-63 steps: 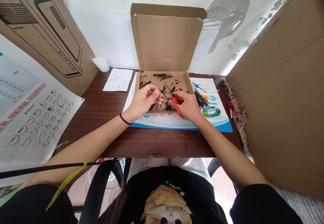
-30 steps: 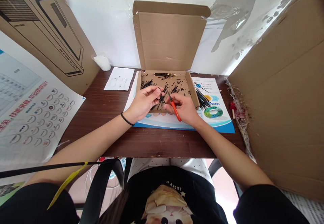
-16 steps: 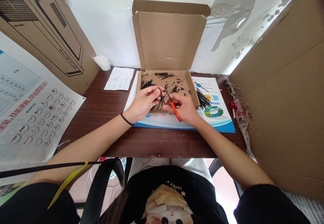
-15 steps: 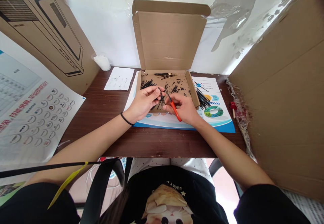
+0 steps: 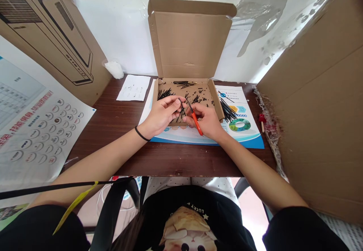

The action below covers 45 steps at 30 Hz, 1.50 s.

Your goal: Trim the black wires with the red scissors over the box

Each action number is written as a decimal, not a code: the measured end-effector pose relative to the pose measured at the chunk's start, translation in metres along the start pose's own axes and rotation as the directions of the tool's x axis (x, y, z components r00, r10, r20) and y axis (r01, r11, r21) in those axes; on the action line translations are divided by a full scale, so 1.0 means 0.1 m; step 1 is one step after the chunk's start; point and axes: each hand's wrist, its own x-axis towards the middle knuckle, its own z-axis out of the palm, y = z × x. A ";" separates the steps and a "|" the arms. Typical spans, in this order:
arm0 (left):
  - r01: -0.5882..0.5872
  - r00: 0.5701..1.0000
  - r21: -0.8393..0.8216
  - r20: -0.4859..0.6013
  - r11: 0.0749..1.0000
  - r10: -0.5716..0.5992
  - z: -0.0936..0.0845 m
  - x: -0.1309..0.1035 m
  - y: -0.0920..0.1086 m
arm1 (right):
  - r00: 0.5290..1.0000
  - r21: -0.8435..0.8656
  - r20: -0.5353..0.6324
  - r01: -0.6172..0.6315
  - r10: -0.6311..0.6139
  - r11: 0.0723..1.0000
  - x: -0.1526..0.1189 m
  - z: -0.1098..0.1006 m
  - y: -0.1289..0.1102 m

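Over the front of an open cardboard box, my left hand pinches a thin black strip between thumb and fingers. My right hand is closed on a red-handled tool, its dark tip pointing up and away beside the strip; the tip's exact shape is too small to tell. Inside the box lie a bundle of black sticks with gold-coloured ends, black strips at the left and small black bits. More black strips rest to the right, outside the box.
A printed sheet lies under the box on the dark table. White paper and a white bundle are at the back left. A small red object is at the right. Cardboard panels flank the table.
Both hands keep nearly the same place. The red-handled tool has shifted very slightly up and left along with the right fingers.
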 end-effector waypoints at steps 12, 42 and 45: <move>-0.348 0.936 0.363 0.084 0.865 0.341 -0.08 0.03 -0.07 | 0.963 -0.436 -0.168 0.121 -0.212 0.892 -0.01 -0.04 0.02; -0.399 0.903 0.629 0.147 0.667 0.403 -0.06 -0.01 -0.03 | 0.921 -0.627 -0.158 0.184 -0.355 0.757 -0.02 -0.09 -0.03; -0.384 0.909 0.655 0.143 0.651 0.392 -0.06 -0.02 -0.02 | 0.923 -0.632 -0.146 0.191 -0.357 0.751 -0.02 -0.09 -0.02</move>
